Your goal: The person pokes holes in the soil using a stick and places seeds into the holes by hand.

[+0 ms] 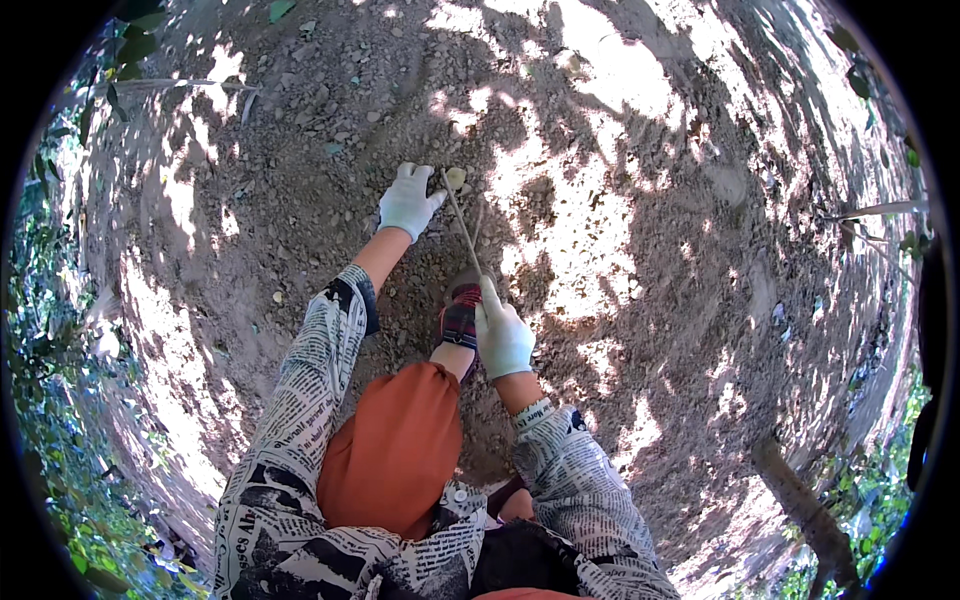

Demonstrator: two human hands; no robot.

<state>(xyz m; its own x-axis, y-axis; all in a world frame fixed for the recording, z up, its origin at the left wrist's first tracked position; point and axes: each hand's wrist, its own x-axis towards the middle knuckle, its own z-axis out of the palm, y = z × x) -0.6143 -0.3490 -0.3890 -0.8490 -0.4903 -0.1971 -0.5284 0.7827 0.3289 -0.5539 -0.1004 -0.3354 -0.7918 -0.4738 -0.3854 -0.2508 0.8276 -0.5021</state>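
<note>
My left hand (pixel 407 204), in a whitish glove, rests on the stony soil with its fingers stretched out and the thumb apart; it holds nothing that I can see. Just right of its fingertips lies a small pale yellow lump (pixel 456 178), perhaps a stone or a piece of root. My right hand (pixel 504 335), gloved alike, is closed around the near end of a thin stick-like tool (pixel 463 226), index finger laid along it. The far tip of this tool reaches the left edge of the lump; whether they touch I cannot tell.
Loose brown soil (pixel 330 190) with pebbles and patches of sunlight spreads all around. My dark red shoe (pixel 461 318) stands between my hands. A tree trunk or thick branch (pixel 803 505) rises at the lower right. Green leaves (pixel 60 440) fringe the left side.
</note>
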